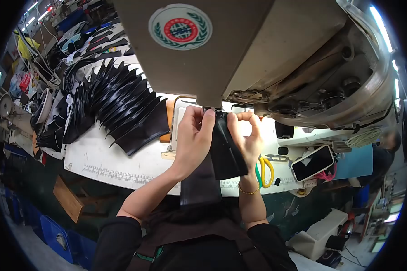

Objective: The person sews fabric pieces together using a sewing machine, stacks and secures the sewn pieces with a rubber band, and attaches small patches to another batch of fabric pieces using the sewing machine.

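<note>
Under the head of a large sewing machine [190, 67], a black glossy piece [227, 151] hangs down toward me over the table edge. My left hand [195, 135] pinches its upper left edge between thumb and fingers. On the other side, my right hand [247, 135], with a beaded bracelet at the wrist, pinches the upper right edge. Both hands are close to the needle area, which the machine head partly hides. Another dark strip [196, 185] lies beneath the piece. Left of my hands, a fanned stack of black glossy pieces [126, 104] rests on the white table [108, 158].
Scissors with a yellow handle [267, 172] lie right of my right hand. Farther right are a phone [313, 163] and a blue sheet [359, 160]. A wooden stool [68, 198] stands below at the left. A person [389, 144] is at the far right.
</note>
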{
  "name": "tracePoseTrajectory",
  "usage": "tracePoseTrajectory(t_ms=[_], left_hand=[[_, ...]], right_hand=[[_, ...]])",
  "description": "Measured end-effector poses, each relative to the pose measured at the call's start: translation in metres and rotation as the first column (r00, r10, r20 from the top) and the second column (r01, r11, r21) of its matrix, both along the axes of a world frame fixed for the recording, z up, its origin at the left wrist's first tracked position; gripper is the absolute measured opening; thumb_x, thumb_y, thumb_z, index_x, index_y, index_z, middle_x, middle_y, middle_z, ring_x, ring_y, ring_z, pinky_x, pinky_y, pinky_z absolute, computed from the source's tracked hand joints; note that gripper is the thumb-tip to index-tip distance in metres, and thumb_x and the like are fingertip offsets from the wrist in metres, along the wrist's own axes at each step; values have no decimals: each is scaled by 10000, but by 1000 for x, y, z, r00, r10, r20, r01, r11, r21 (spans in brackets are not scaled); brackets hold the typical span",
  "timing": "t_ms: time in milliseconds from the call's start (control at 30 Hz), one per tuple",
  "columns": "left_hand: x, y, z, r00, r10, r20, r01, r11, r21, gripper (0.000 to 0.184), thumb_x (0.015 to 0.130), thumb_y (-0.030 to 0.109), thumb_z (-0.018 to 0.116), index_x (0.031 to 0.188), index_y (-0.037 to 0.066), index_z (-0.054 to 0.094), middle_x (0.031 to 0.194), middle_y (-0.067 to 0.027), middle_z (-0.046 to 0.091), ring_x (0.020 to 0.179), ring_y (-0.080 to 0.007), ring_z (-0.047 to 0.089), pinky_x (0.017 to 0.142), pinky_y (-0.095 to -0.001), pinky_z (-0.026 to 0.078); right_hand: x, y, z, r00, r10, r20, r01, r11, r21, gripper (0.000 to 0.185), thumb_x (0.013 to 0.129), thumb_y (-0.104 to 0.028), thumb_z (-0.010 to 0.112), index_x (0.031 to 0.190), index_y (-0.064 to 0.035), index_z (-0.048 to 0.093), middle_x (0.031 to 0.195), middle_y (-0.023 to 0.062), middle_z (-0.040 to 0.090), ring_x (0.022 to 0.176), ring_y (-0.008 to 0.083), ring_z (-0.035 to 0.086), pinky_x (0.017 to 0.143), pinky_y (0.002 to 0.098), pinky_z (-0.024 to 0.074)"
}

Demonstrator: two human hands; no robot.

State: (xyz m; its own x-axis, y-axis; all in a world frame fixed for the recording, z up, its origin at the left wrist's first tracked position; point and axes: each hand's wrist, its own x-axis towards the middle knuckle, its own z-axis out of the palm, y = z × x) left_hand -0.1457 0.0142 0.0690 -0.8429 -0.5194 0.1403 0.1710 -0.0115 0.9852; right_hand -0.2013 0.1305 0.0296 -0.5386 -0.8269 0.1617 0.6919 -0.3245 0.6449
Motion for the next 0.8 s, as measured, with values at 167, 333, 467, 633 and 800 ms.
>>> tracePoseTrajectory(t_ms=[167,333,467,633,800], left_hand=[[-7,-2,7,999,-24,31,26,997,-67,151,895,150,566,870,2,574,746,0,528,631,-50,420,551,-181,347],[-20,-17,1,999,-45,30,48,995,-91,115,858,126,594,856,13,572,732,-1,513,609,-54,406,529,-183,338],[-25,-24,-2,998,-59,-18,58,995,-82,100,843,114,612,866,21,585,705,13,510,579,-45,394,501,-178,322],[-24,-29,-1,995,-92,-46,86,989,-119,88,827,96,631,872,26,603,662,36,504,530,-31,372,454,-167,291],[-25,-28,-2,992,-88,-89,76,988,-132,74,820,78,635,863,21,615,644,44,509,506,-22,365,428,-158,273]], right_hand=[[-21,7,-13,916,229,329,-83,912,-402,248,771,-45,609,990,-15,496,984,48,507,969,130,446,921,226,334],[-30,11,-11,953,62,297,-38,996,-85,365,728,48,546,1069,-24,436,1033,60,487,950,144,449,907,229,356],[-36,11,-25,951,36,308,-24,999,-42,418,719,88,518,1104,-34,409,1038,59,479,923,141,449,880,224,367],[-39,8,-45,843,292,451,-65,888,-455,413,763,101,504,1125,-65,396,967,30,476,821,99,443,775,194,381],[-41,8,-53,698,563,442,-13,627,-779,413,807,114,490,1146,-96,382,897,1,472,720,56,438,669,164,395]])
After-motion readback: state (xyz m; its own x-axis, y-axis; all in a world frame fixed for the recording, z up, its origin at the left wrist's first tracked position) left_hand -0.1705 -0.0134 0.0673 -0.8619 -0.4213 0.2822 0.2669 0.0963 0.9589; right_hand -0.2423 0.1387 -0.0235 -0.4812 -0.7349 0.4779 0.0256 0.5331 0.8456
